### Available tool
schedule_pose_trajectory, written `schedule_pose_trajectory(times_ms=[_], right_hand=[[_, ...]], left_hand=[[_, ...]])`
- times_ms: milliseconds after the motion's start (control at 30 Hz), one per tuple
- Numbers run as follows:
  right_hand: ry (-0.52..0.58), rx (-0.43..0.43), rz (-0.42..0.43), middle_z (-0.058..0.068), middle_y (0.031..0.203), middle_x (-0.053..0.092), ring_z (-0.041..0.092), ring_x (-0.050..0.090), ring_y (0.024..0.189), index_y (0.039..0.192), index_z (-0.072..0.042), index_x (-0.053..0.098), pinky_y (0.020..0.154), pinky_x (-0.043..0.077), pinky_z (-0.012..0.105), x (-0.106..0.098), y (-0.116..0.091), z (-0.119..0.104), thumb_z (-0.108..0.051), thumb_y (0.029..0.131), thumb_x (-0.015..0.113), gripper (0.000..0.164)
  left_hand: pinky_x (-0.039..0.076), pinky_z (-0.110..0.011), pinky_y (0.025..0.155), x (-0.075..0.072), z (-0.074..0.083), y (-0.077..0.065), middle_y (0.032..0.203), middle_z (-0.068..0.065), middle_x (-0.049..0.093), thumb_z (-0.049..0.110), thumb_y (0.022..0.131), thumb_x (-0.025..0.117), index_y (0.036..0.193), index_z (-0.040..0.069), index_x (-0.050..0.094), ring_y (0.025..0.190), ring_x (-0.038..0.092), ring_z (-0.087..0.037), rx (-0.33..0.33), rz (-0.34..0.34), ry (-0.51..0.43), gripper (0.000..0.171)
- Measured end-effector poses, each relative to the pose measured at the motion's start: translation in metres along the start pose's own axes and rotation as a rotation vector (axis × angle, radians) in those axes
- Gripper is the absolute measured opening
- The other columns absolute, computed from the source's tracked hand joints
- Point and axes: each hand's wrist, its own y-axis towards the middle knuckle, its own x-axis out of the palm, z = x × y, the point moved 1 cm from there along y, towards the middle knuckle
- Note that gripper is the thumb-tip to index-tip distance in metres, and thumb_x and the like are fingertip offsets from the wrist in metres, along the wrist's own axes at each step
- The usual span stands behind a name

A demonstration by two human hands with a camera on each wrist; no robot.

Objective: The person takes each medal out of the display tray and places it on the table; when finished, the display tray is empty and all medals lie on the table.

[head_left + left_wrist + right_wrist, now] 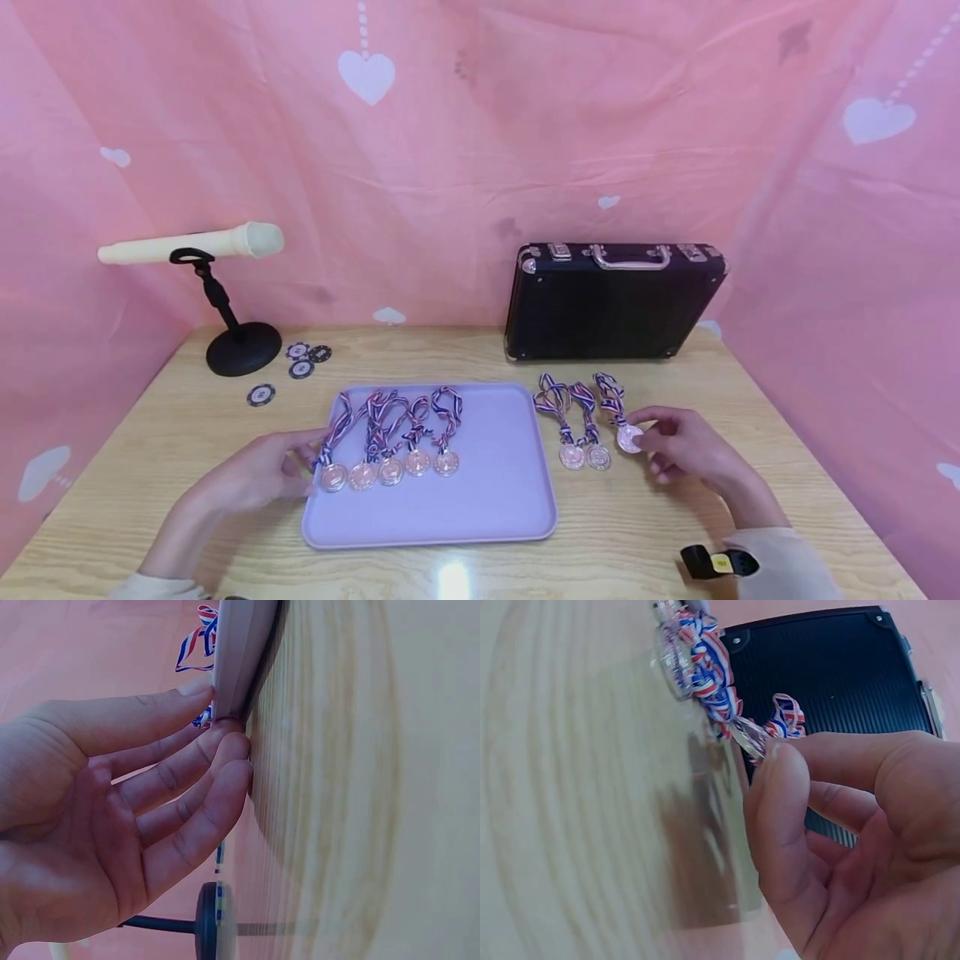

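A lilac tray [487, 500] lies on the table, with several round medals on striped red, white and blue ribbons along its left half. At the tray's left edge, my left hand [258, 471] holds the rim, thumb [157, 724] over the top and fingers curled at the outer side. To the right of the tray, three more medals lie on the table. My right hand [686, 446] pinches the disc of the rightmost medal [628, 438] between thumb and index finger. Its ribbon [611, 395] stretches away toward the back.
A black case [607, 308] with a metal handle stands at the back right. At the back left, a white microphone [195, 245] rests on a black stand [243, 348]. Several poker chips [302, 368] lie beside its base. Pink heart-patterned cloth [450, 167] hangs behind the table.
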Motion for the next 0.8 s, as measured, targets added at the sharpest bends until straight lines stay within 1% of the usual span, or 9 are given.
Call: schedule_pose_trajectory(times_ms=[167,267,533,600,800], right_hand=[[0.021,0.005,-0.056,0.009,0.083,0.061,0.014,0.063,0.061,0.140,0.011,0.054,0.056,0.062,0.035,0.001,0.001,0.007,-0.006,0.098,0.067,0.048],[0.019,0.006,-0.070,0.009,0.082,0.061,0.014,0.062,0.060,0.139,0.011,0.054,0.056,0.062,0.035,0.003,0.001,0.008,-0.006,0.098,0.068,0.047],[-0.008,-0.008,-0.084,0.007,0.080,0.059,0.012,0.059,0.056,0.138,0.010,0.056,0.054,0.061,0.033,0.009,0.002,0.006,-0.004,0.097,0.068,0.045],[-0.019,-0.004,-0.084,0.007,0.079,0.059,0.012,0.059,0.055,0.138,0.009,0.056,0.053,0.060,0.033,0.010,0.001,0.006,-0.004,0.097,0.067,0.044],[-0.078,-0.006,-0.068,0.007,0.075,0.058,0.014,0.058,0.054,0.133,0.008,0.060,0.052,0.059,0.033,0.011,-0.001,0.003,-0.003,0.097,0.067,0.039]], left_hand=[[0.054,-0.029,0.071,0.000,0.000,0.001,0.111,-0.008,0.066,0.006,0.085,0.084,0.156,0.002,0.050,0.088,0.063,-0.019,-0.010,-0.001,0.002,0.078],[0.054,-0.028,0.071,0.000,-0.001,0.000,0.111,-0.008,0.066,0.006,0.085,0.084,0.155,0.001,0.050,0.088,0.063,-0.019,0.004,-0.003,-0.001,0.078],[0.054,-0.027,0.069,0.000,-0.004,-0.001,0.109,-0.009,0.066,0.005,0.084,0.083,0.154,-0.003,0.049,0.086,0.063,-0.019,0.054,-0.004,-0.026,0.079],[0.054,-0.027,0.069,0.000,-0.004,-0.001,0.109,-0.009,0.066,0.004,0.084,0.083,0.155,-0.003,0.049,0.085,0.063,-0.020,0.055,-0.006,-0.029,0.079],[0.054,-0.027,0.069,0.000,-0.003,-0.001,0.110,-0.009,0.066,0.004,0.085,0.083,0.155,-0.001,0.049,0.086,0.063,-0.020,0.031,-0.003,-0.022,0.078]])
